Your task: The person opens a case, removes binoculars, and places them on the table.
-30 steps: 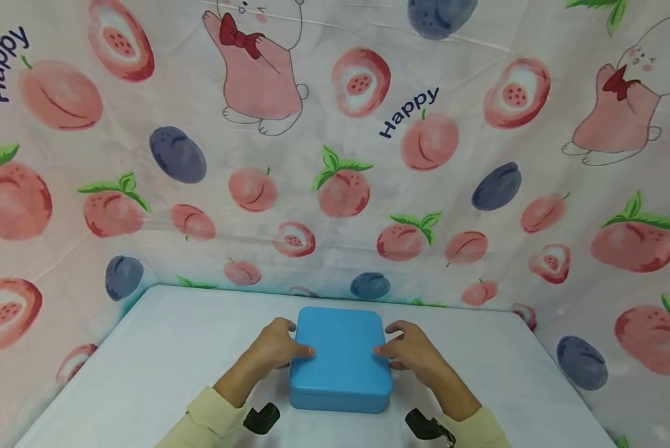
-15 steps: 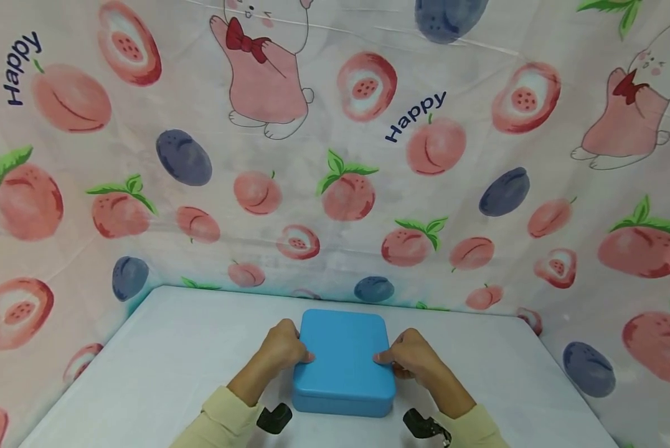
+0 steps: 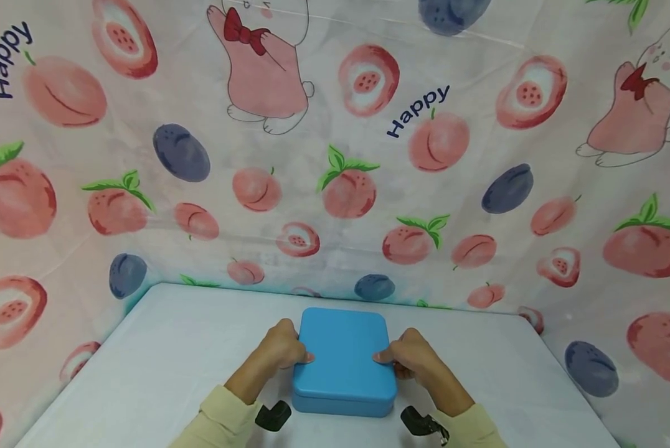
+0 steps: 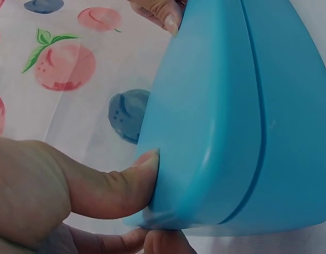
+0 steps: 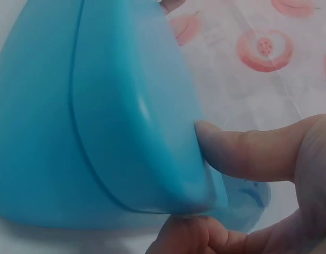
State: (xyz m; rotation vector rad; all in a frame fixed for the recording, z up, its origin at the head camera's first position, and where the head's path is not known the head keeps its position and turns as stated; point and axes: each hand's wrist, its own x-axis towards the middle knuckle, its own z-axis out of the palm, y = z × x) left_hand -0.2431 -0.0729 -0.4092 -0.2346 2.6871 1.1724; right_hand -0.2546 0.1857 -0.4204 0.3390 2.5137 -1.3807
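A blue lidded box with rounded corners lies on the white table in the head view. My left hand grips its left side, thumb on the top face and fingers curled at the side. On the opposite side my right hand does the same. Both wrist views show a dark seam running round the box between lid and base. In the left wrist view the bent fingers touch the box edge near the lid. The right thumb presses the top in the right wrist view. Some fingertips are hidden under the edge.
The box stands on a white tabletop. A cloth printed with peaches, plums and rabbits hangs behind and at both sides. Black wrist cameras sit near the cuffs, close to the box's front corners.
One second ago the fingers were spread loosely beside the box; they have since curled in against its sides, thumbs still on top. From half a second ago little differs beyond a slight view shift.
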